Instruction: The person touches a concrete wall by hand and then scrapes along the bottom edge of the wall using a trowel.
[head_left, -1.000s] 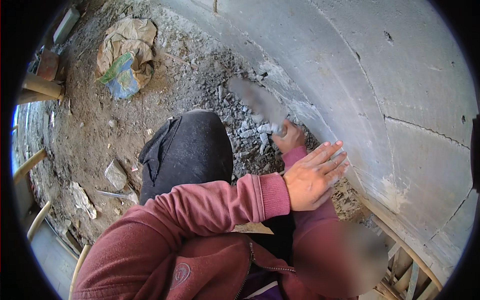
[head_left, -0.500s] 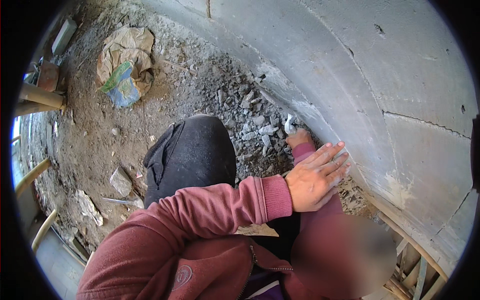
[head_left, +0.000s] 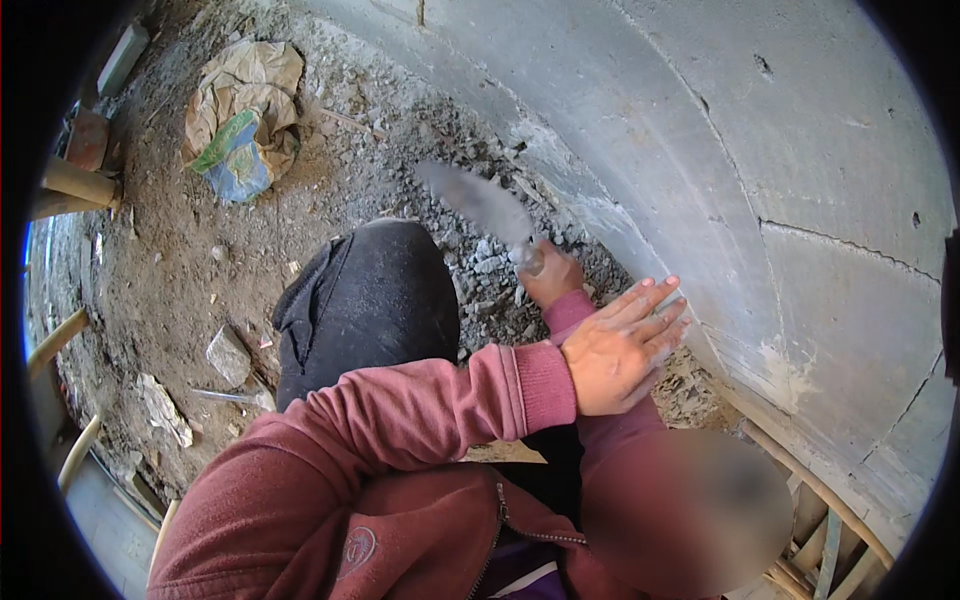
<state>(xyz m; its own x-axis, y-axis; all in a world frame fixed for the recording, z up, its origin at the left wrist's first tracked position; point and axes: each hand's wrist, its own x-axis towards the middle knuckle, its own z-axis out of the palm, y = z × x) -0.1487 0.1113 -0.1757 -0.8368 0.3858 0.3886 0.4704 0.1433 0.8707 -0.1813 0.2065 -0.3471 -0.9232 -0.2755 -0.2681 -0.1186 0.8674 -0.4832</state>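
Observation:
A trowel [head_left: 478, 202] with a grey, motion-blurred blade is held by its handle in my right hand [head_left: 552, 276]. Its blade lies over the broken rubble [head_left: 490, 262] at the foot of the grey block wall [head_left: 720, 170]. My left arm crosses in front of my body, over the right arm. My left hand [head_left: 618, 362], grey dust on its fingers, is stretched out with the fingers slightly apart above the right sleeve. It appears to hold nothing; whether its fingertips touch the wall I cannot tell. A blurred patch hides the right upper arm.
My bent knee [head_left: 375, 300] in dark trousers is left of the rubble. A crumpled paper sack [head_left: 245, 120] lies on the dirt beyond. Left of the knee are a stone [head_left: 229, 356] and torn paper [head_left: 165, 410]. Wooden poles [head_left: 820, 495] stand at lower right.
My right hand has swung left and away from the wall, bringing the trowel blade out over the rubble. The left hand has shifted slightly left and stays outstretched.

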